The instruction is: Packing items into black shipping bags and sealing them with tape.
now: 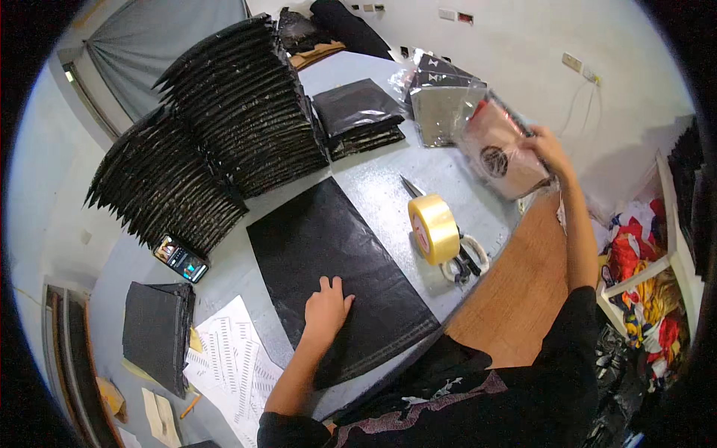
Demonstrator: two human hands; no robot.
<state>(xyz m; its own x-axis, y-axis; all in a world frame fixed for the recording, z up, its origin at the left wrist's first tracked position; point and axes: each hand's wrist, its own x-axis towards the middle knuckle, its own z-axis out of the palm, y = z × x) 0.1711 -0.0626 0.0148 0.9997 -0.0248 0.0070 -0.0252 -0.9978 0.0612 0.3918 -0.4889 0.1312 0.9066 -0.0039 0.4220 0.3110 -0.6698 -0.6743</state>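
My left hand (326,307) rests on a flat black plastic mailer bag (336,241) lying before me, its fingers a little apart and holding nothing. At the right, my right hand (542,147) grips the edge of a clear plastic packet (501,151) with pale, red and black contents, raised near the table's right edge and partly blurred. Between bag and packet, a roll of clear packing tape (434,228) lies on or against scissors (466,260), whose pointed blades show beyond the roll.
Tall stacks of folded black bags (246,101) stand at the back left, beside a smaller black stack (358,112). Other clear packets (440,106) lie behind. To the left are a phone (180,259), printed papers (229,358), black folded bags (154,336) and a pencil (191,406).
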